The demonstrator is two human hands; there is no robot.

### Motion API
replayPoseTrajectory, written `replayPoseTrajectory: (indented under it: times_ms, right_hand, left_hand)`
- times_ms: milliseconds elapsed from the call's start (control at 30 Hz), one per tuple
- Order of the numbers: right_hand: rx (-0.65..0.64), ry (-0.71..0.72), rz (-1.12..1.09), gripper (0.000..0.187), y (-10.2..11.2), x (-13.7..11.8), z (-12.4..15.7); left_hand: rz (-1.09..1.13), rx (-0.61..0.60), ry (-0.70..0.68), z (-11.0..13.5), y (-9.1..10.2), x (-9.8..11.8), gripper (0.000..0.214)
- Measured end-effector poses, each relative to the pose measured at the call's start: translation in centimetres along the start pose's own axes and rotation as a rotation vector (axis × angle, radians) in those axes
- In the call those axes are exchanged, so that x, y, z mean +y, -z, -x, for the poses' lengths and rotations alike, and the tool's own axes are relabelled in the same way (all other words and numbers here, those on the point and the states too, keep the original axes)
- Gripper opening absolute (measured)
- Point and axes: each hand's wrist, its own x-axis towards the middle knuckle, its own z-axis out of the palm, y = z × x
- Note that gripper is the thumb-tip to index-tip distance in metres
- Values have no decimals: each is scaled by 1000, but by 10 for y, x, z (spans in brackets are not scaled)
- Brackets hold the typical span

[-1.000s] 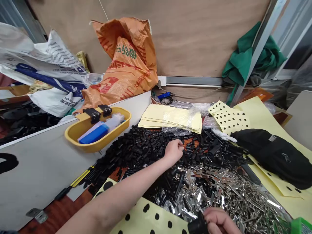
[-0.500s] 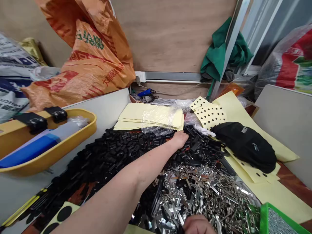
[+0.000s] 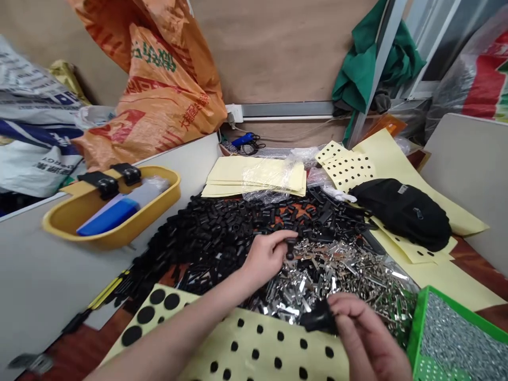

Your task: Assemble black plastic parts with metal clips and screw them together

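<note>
My left hand is over the border between the heap of black plastic parts and the pile of shiny metal strips. Between its thumb and index finger is a small black plastic piece. Lower right, my right hand pinches a larger black plastic part, slightly blurred, whose exact kind I cannot make out. Beneath both arms lies a yellow sheet with black dots, larger round ones at its left end.
A green tray of small grey metal pieces stands at right. A black pouch rests on yellow sheets behind it. At left, a yellow bin hangs on the grey partition. Stacked yellow sheets and an orange sack are farther back.
My left hand has drawn back from the far side of the black heap, a small black piece now visible in it. My right hand has risen into view with a black part.
</note>
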Motion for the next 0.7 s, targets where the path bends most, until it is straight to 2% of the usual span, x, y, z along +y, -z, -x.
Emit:
replayPoseTrajectory:
  times_ms: [67, 133, 200, 267, 333, 433, 467, 600, 700]
  right_hand:
    - [32, 27, 43, 11, 4, -8, -2]
    - [62, 63, 101, 7, 5, -17, -2]
    - [80, 100, 160, 4, 4, -26, 0]
    - [53, 139, 221, 3, 3, -37, 4]
    - [-17, 180, 300, 3, 2, -47, 10]
    - [-112, 242, 395, 3, -1, -56, 24]
    - [-125, 258, 399, 4, -2, -56, 31]
    - [-90, 244, 391, 4, -10, -49, 58]
    - [-57, 230, 447, 4, -15, -37, 73]
  left_hand:
    - [510, -16, 179, 50, 3, 11, 30]
    - [922, -58, 287, 93, 6, 20, 35]
    - [1223, -116, 320, 126, 11, 28, 50]
    - [1415, -158, 330, 148, 16, 32, 58]
    - [1457, -95, 375, 162, 19, 36, 49]
    - [1329, 75, 486, 173, 16, 42, 22]
    - [1281, 107, 513, 175, 13, 44, 20]
    - [1151, 112, 620, 183, 4, 50, 38]
    - [1119, 49, 674, 187, -2, 53, 51]
